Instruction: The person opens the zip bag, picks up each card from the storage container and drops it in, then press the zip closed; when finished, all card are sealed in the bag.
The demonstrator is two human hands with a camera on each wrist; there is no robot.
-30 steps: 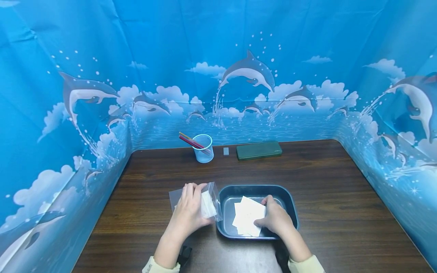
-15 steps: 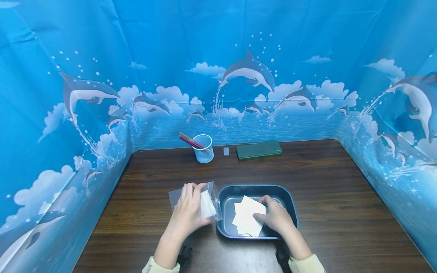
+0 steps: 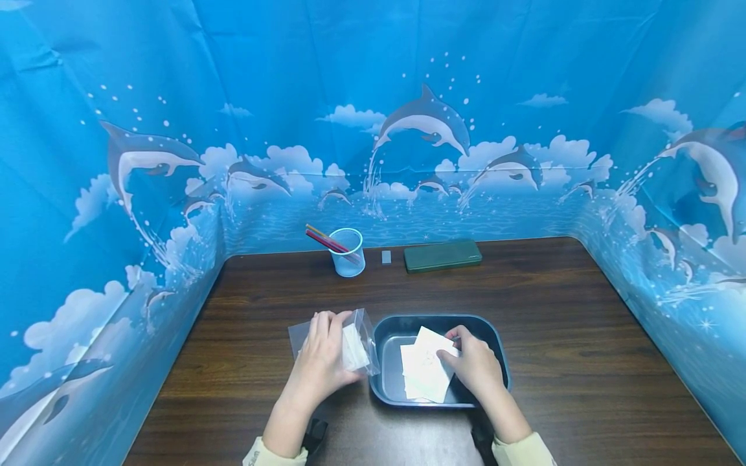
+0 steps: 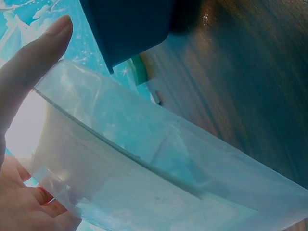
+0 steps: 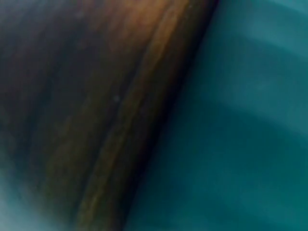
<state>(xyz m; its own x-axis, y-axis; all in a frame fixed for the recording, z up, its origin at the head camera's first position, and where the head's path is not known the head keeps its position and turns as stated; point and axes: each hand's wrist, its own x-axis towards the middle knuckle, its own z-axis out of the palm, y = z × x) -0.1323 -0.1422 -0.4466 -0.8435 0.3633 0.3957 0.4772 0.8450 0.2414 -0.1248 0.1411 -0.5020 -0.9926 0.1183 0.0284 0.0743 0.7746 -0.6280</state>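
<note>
My left hand (image 3: pixel 317 362) grips a clear plastic bag (image 3: pixel 367 333) with white sheets inside, just left of the tray. In the left wrist view the thumb lies along one edge of the bag (image 4: pixel 192 149), fingers under it. A dark blue-grey tray (image 3: pixel 392 349) stands in front of me, holding overlapping white square paper sheets (image 3: pixel 422 378). Over the tray's right half, my right hand (image 3: pixel 478 369) pinches the top sheet by its right edge, between thumb and index finger. Faint marks show on that sheet. The right wrist view does not show the hand.
At the back of the wooden table (image 3: pixel 262 310) stand a light blue mesh cup (image 3: pixel 348 262) with pencils (image 3: pixel 326 239), a small grey block (image 3: pixel 386 257) and a green case (image 3: pixel 443 256). A blue dolphin-print cloth (image 3: pixel 350 149) encloses the table's back and sides.
The right thumb and index finger have shifted slightly away from me, carrying the top sheet with them. Below it, the other sheets lie a little differently. The left hand and bag stay put.
</note>
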